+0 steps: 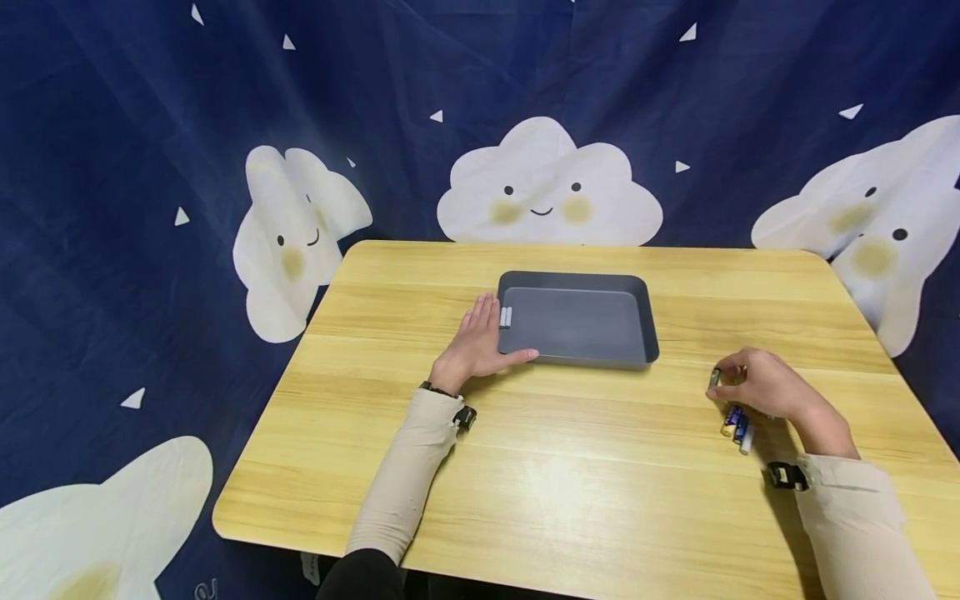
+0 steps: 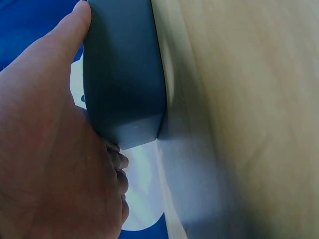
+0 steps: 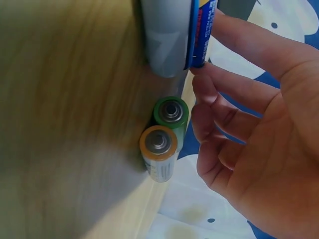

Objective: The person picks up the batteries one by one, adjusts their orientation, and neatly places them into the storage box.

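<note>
A shallow dark grey tray [image 1: 577,360] stands near the table's far side, with two small white batteries [image 1: 506,317] lying side by side at its left end. My left hand [image 1: 480,346] rests against the tray's near left corner, straight fingers along the left wall and thumb at the front wall. Off to the right of the tray, my right hand [image 1: 765,385] pinches a small battery [image 1: 714,377] between thumb and fingertips. Just below that hand lie a blue and yellow battery [image 1: 731,420], a blue battery [image 1: 741,430] and a white battery [image 1: 747,440].
In the right wrist view, a battery with a green ring [image 3: 172,112] and one with an orange ring [image 3: 159,147] lie by the curled fingers. The wooden table [image 1: 555,467] has rounded corners. Behind it hangs a dark blue curtain [image 1: 405,75] with clouds.
</note>
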### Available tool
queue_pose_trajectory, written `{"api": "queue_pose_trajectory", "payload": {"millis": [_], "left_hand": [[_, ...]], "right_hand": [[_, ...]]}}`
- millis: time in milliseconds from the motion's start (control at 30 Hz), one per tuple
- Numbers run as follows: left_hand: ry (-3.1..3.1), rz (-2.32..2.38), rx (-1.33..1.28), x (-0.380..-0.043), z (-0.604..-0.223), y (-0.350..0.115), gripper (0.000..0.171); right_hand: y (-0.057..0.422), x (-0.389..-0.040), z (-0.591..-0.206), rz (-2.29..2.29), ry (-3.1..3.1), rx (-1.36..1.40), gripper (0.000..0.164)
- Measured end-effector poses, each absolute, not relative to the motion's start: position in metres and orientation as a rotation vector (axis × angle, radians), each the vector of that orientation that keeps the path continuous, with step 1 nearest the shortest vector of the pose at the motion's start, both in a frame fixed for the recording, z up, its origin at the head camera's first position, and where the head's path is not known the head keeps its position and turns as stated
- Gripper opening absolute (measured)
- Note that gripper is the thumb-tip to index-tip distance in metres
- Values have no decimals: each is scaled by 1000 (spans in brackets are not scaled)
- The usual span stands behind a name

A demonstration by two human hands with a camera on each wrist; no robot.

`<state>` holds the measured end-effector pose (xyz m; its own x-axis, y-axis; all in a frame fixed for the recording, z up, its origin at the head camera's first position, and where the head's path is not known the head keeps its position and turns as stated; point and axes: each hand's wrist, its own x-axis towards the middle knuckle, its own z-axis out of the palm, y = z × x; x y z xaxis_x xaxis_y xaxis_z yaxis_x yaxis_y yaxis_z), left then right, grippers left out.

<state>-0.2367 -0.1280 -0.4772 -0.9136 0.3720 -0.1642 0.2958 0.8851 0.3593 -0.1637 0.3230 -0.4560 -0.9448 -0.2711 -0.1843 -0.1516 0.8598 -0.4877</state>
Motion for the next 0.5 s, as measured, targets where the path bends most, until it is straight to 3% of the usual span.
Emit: {"api": "queue_pose_trajectory", "payload": {"millis": [233, 500], "left_hand": [[2832, 467, 504, -237, -478, -127, 125], [2831, 474, 509, -236, -477, -128, 125]], "right_hand": [[323, -162, -454, -703, 2806, -304, 59], [319, -162, -452, -793, 2838, -300, 61]]}}
